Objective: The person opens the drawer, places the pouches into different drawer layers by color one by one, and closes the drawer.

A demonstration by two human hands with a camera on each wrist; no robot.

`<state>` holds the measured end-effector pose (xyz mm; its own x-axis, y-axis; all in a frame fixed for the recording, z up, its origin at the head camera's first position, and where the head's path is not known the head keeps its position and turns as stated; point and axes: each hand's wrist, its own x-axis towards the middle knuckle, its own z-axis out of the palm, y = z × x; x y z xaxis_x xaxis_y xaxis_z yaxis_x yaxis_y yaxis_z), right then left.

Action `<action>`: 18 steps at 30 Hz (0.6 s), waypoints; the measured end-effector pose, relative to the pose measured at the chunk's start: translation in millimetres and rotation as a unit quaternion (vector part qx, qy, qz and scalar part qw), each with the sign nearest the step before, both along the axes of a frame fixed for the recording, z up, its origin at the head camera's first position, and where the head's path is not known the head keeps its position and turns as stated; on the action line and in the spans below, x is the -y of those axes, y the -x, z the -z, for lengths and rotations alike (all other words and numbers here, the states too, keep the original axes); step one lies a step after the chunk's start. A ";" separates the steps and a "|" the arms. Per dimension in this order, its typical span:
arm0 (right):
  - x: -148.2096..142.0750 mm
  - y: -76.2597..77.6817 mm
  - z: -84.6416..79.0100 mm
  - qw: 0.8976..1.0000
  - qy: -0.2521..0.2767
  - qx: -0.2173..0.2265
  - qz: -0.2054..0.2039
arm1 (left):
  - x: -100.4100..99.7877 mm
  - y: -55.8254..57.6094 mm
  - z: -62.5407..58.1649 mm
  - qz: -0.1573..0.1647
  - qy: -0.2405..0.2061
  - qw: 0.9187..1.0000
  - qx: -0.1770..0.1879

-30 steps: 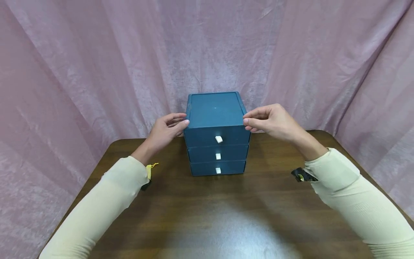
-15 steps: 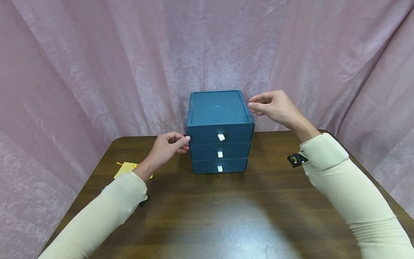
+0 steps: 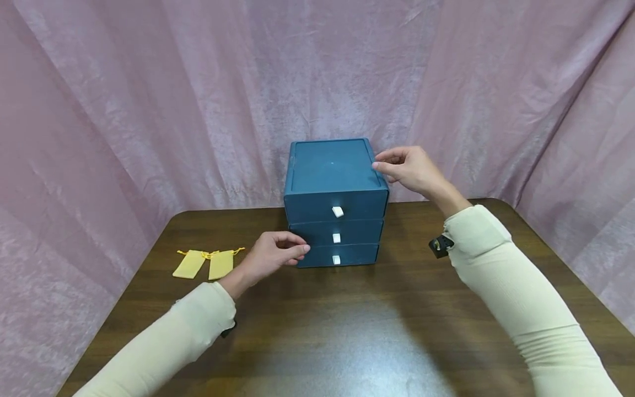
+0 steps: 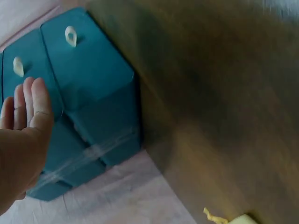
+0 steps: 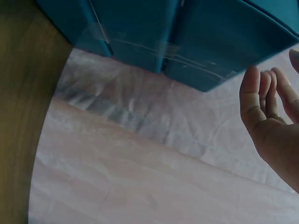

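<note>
A blue three-drawer box (image 3: 329, 165) with white pull tabs stands at the back of the table, all its drawers pushed in. My left hand (image 3: 273, 255) is in front of its lower left corner, fingertips overlapping the lower drawers in the head view. The left wrist view shows those fingers (image 4: 41, 100) loosely extended, holding nothing. Over at the box's upper right edge is my right hand (image 3: 414, 170), fingers slightly bent and thumb apart. Nothing sits between the right fingers (image 5: 251, 88) in the right wrist view, where they are beside the box's side wall.
Two yellow drawstring pouches, a left one (image 3: 190, 264) and a right one (image 3: 221, 265), lie on the brown wooden table (image 3: 317, 342) to the left of the box. A pink curtain (image 3: 208, 99) hangs close behind the box and around the table's sides.
My left hand has gone from the box's upper left edge down to its lower front, uncovering the yellow pouches. The right hand lifted off the upper right edge, then came back toward it.
</note>
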<state>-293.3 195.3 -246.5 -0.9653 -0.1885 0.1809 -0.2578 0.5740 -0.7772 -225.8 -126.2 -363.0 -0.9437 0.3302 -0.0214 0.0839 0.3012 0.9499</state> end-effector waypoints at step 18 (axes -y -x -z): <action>11.8 4.0 31.6 1.000 0.022 0.010 0.014 | -27.8 -6.1 26.8 0.035 0.010 0.994 0.100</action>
<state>-297.3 183.5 -278.0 -0.9737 -0.1538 0.1684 -0.2258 0.5466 -0.8064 -219.7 -98.4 -389.8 -0.8945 0.3929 -0.2131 -0.0839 0.3206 0.9435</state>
